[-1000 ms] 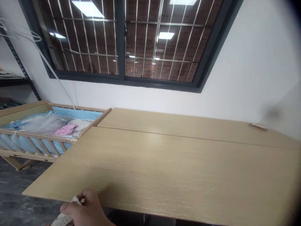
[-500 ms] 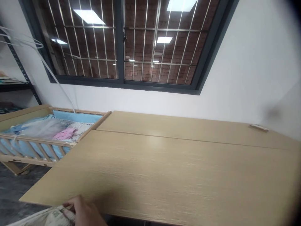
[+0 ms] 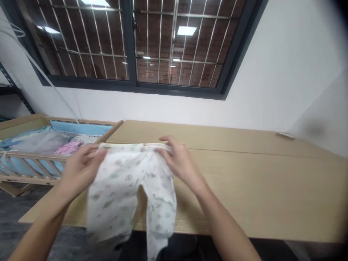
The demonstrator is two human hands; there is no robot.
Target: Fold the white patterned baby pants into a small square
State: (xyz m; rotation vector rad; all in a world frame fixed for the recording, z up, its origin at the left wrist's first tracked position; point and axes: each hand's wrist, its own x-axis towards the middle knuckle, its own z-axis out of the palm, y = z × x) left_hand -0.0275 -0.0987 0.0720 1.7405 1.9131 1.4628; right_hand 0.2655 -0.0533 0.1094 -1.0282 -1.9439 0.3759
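A pair of small white baby pants (image 3: pixel 119 174) with a scattered green and grey print hangs between my hands over the near edge of the wooden table (image 3: pixel 244 192). My left hand (image 3: pixel 85 163) pinches one end of the waistband. At the waistband's other end, my right hand (image 3: pixel 175 156) has its thumb and fingers closed on the cloth. Both legs dangle downward, the left one blurred by motion, and their lower parts reach past the table edge.
On the left, a wooden crib (image 3: pixel 49 157) with a blue lining holds pink cloth (image 3: pixel 67 148) and other fabric. A small white object (image 3: pixel 285 135) lies at the table's back right. Behind the table is a barred window (image 3: pixel 130 47), with a white cable (image 3: pixel 54 85) hanging at its left.
Both hands have come up into view, holding the pants spread by the waistband. Before, only one hand and a bunched piece of the cloth showed at the bottom left. The view has shifted slightly.
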